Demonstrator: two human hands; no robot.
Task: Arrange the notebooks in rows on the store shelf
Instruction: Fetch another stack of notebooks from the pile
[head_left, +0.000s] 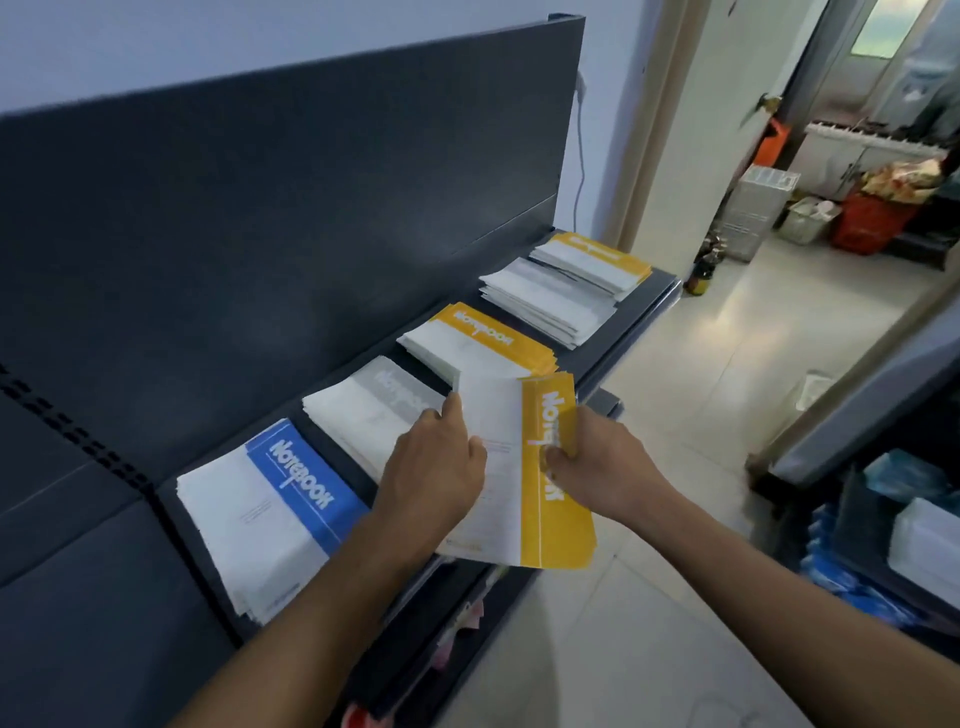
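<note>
Notebooks (524, 467) with yellow bands sit clamped between your left hand (441, 462) and right hand (597, 467), long axis pointing toward, probably, the matching yellow stack (478, 338) just beyond on the shelf (639, 312).

Five notebook stacks (275, 514) lie in a row along the shelf (631, 332) before us, running from near left to far right, its back panel (260, 234) behind them.
</note>
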